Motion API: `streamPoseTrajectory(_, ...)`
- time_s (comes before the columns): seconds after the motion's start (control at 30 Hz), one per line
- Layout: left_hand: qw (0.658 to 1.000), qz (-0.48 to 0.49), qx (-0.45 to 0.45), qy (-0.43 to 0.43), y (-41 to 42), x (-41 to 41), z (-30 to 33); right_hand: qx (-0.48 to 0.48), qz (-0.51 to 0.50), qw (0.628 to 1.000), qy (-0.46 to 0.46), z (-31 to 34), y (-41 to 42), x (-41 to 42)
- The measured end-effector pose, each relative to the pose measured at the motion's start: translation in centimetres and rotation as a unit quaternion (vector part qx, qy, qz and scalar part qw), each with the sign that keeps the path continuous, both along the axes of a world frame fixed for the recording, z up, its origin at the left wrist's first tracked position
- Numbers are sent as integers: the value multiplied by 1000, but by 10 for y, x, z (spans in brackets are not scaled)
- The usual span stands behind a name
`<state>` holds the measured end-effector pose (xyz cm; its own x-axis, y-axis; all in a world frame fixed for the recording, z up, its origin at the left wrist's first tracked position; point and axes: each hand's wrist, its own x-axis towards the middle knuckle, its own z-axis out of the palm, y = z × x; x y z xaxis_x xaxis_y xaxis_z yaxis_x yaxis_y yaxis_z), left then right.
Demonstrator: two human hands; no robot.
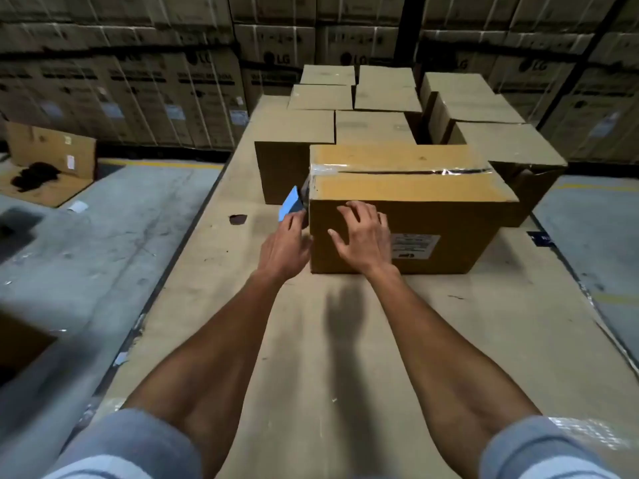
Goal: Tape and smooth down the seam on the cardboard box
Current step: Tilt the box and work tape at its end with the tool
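Observation:
A closed cardboard box [408, 188] stands on the cardboard-covered table [311, 357]. Clear tape [397, 171] runs along its top seam and folds over the left end. My left hand [285, 250] is at the box's left end, holding a blue tape dispenser [290, 205] against that side. My right hand [363, 236] lies flat with fingers spread on the box's near face, beside a white label [415, 245].
Several more cardboard boxes [373, 108] stand behind the taped one, some with loose flaps. Stacked cartons [138, 81] wall the back. An opened box [52, 160] lies on the concrete floor at the left. A dark hole [238, 218] marks the table.

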<state>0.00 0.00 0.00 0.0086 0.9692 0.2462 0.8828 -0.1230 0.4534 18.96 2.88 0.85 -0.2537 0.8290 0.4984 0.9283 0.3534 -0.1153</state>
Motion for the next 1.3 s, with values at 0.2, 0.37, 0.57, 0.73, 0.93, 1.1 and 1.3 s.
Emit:
streamPoseTrajectory(0.2, 992, -101, -71, -42, 38, -25, -1, -47, -46, 996, -56, 11, 9, -37)
streamPoseTrajectory(0.37, 987, -123, -67, -73, 44, -37, -9, -45, -86, 993, -72, 13, 12, -56)
streamPoseTrajectory(0.57, 979, -192, -22, -66, 27, -48, 1, -29, -153, 986, -63, 18, 5, -69)
streamPoseTrajectory(0.73, 972, -235, 22, 6, 23, -61, -2, -35, -181, 979, -92, 22, -13, -61)
streamPoseTrajectory(0.93, 976, -209, 1, 58, 4, -64, -22, -37, -200, 976, -80, 19, -50, -39)
streamPoseTrajectory(1.1, 973, -214, -22, 84, -6, -51, -46, -32, -203, 976, -71, 14, -82, -9)
streamPoseTrajectory(1.3, 971, -231, -32, 54, -19, -26, -57, -18, -193, 979, -58, 10, -104, 16)
